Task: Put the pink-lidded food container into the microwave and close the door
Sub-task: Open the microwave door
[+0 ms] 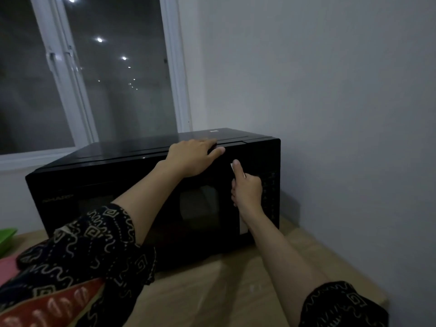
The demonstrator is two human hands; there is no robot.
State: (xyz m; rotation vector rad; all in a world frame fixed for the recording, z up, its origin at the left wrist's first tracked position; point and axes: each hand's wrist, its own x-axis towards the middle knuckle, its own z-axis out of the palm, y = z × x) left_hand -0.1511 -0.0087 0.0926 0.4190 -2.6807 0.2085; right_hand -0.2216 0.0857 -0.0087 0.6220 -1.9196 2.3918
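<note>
Right-hand grip (246, 190) is wrapped round the upright door handle (243, 226); left hand (193, 156) lies spread flat on our microwave (106, 185).

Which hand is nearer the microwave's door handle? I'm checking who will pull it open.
Right. The right hand is wrapped around the white door handle, thumb up along it. The left hand rests flat on the microwave's top front edge, above and left of the handle.

Dim, soft-focus view; wide-angle edge distortion.
</note>
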